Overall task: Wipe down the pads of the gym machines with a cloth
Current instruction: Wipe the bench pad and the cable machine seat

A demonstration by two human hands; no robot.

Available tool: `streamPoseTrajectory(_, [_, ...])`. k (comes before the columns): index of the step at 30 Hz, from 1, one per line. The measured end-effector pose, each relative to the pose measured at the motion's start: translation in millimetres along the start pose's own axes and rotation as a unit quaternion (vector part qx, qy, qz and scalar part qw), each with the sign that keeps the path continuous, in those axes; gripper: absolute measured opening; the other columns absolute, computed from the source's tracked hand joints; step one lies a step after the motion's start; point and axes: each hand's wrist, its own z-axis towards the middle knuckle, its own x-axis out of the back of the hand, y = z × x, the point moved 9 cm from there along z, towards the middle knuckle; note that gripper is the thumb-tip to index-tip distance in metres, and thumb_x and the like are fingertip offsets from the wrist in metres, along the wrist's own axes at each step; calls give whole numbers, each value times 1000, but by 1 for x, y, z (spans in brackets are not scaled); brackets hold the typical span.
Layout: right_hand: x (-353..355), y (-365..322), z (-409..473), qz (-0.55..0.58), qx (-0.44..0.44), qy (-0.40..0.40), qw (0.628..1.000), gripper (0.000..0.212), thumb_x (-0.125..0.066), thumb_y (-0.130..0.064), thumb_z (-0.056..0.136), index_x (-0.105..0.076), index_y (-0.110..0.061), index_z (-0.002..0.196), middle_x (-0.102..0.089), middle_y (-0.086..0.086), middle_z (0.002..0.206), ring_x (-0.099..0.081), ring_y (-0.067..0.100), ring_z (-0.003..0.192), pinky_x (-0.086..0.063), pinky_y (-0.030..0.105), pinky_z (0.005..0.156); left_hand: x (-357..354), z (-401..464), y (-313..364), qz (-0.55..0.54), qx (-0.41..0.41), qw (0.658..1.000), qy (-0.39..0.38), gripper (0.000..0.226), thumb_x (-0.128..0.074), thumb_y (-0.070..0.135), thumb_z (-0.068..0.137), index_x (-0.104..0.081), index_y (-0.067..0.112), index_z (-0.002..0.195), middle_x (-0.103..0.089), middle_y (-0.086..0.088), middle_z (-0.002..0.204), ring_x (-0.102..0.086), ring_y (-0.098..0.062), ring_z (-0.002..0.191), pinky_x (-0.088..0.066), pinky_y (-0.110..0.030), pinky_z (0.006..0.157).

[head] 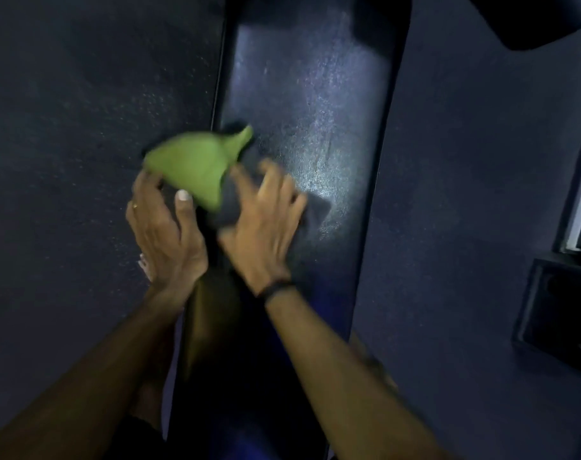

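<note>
**Green cloth bunched at the bench pad's left edge**

The long, dark, shiny vinyl bench pad [302,134] ran with its long axis from six o'clock up to twelve, over the dark speckled rubber floor [67,111]. A black box-shaped object [557,313] sat at about four o'clock. The right hand [266,220] lay at centre, fingers spread, seemingly pressing a dark fold of fabric onto the pad. The left hand [163,227], at its nine o'clock, pinched the soft green cloth [196,161] between thumb and fingers. The cloth hung above the pad's left edge, its free tip pointing to two o'clock. It looked light, limp and easy to crumple; best gripped as a gathered wad.
</note>
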Motion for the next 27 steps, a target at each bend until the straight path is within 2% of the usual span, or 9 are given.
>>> streamPoseTrajectory(3, [-11,33,-99,17,40,-57,997,64,-70,-49,60,-64,-28,121,-58,11,126,-53,32,105,-35,42,82,14,2,11,-15,-30,999,19,47,-40,27,101,-49,-7,132,-49,17,132,-45,-8,122,-38,-48,104])
streamPoseTrajectory(6, [16,115,-147,18,-107,-20,994,65,-58,-49,55,-59,-33,118,-60,9,120,-57,35,97,-35,41,78,9,-15,14,-21,-42,999,-19,40,-40,26,103,-48,0,132,-51,-7,139,-48,-19,126,-37,-53,106])
streamPoseTrajectory(9, [47,163,-111,9,-289,113,951,63,-55,-45,58,-67,-29,117,-60,10,120,-56,38,101,-37,44,82,2,-33,5,-5,-15,999,-47,41,-39,34,103,-48,6,132,-47,-10,146,-48,-27,129,-36,-57,107])
streamPoseTrajectory(12, [56,162,-15,30,-386,195,901,60,-55,-48,65,-70,-25,119,-61,10,122,-56,37,107,-41,47,88,-3,-42,-3,1,13,999,-47,42,-39,34,103,-49,7,133,-45,-6,148,-45,-23,132,-35,-53,109])
streamPoseTrajectory(15, [41,96,29,-11,-222,145,964,63,-68,-40,62,-67,-24,122,-59,12,126,-53,35,106,-31,43,83,-5,-41,-2,-3,14,999,-34,42,-40,31,104,-48,3,135,-47,-7,145,-46,-24,131,-34,-42,110])
streamPoseTrajectory(18, [14,54,-42,1,-22,44,999,67,-75,-39,62,-63,-24,127,-57,14,129,-51,32,110,-32,43,84,-5,-34,4,20,-17,999,-23,41,-40,29,104,-49,0,132,-49,-8,141,-49,-28,126,-38,-47,106])
streamPoseTrajectory(21, [13,95,-108,9,-36,29,999,76,-74,-56,61,-54,-30,130,-54,12,128,-51,32,107,-32,42,84,-18,-43,7,53,-33,996,-67,40,-37,39,104,-52,10,128,-46,-13,145,-48,-32,129,-38,-57,105])
streamPoseTrajectory(24, [11,119,-119,9,-90,59,994,73,-62,-67,63,-52,-31,126,-46,7,124,-48,31,105,-31,43,84,-34,-65,5,119,-69,985,-105,41,-41,32,102,-54,4,129,-36,-18,154,-44,-34,135,-30,-45,112])
streamPoseTrajectory(27, [10,115,-116,-12,-91,72,993,74,-59,-68,61,-52,-30,124,-44,6,124,-48,29,104,-35,46,84,-37,-64,5,152,-72,980,-108,43,-41,32,102,-53,2,131,-34,-21,155,-42,-36,136,-29,-46,112])
